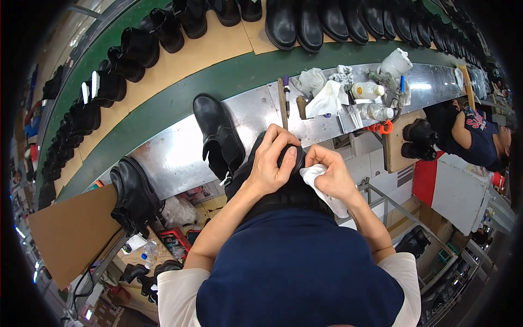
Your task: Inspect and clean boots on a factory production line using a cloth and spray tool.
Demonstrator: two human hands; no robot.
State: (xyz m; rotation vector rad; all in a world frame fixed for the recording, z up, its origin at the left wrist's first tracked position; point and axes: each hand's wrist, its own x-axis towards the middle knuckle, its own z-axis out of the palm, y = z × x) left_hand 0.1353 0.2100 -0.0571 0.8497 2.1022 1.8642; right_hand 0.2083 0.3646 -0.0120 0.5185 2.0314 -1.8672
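Note:
Close to my body, my left hand [269, 163] is closed around a black boot [298, 158], its fingers and thumb wrapped over it. Much of that boot is hidden by the hand and blends into dark material below. My right hand [333, 175] pinches a white cloth [311, 173] beside the boot's right side. Whether the cloth touches the boot I cannot tell. Another black ankle boot [215, 122] lies on the metal bench [169, 155] left of my left hand, with its toe pointing away from me.
Black boots [133, 191] stand at the bench's left end, near a brown cardboard sheet [76, 231]. Bottles [376, 111], rags [327, 101], pens and brushes crowd the bench's right. Beyond, rows of boots [310, 27] line a green conveyor [239, 68]. Another person [471, 131] is at far right.

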